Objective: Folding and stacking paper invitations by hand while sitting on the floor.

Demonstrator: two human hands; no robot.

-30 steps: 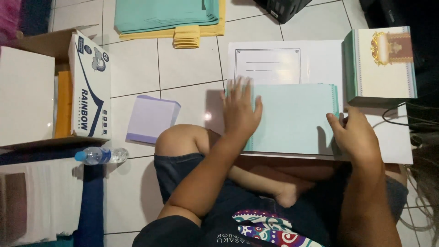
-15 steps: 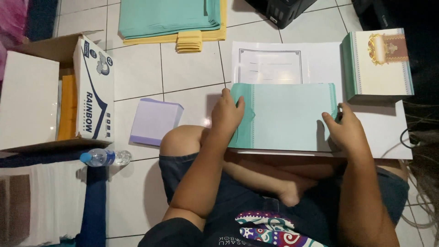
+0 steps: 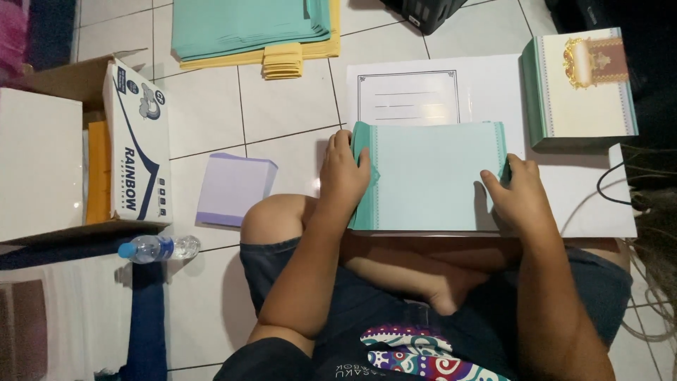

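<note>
On the white board [image 3: 599,212] across the lap, a teal card sheet [image 3: 430,180] was gripped at both side edges: the left hand [image 3: 343,176] was curled over its left border, the right hand [image 3: 518,194] pinched its right. A stack of bordered cards [image 3: 582,88] lay near.

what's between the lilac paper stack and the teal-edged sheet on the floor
The person's bare knee and left hand, seen in the head view, lie between the lilac paper stack and teal-edged sheet.
</note>
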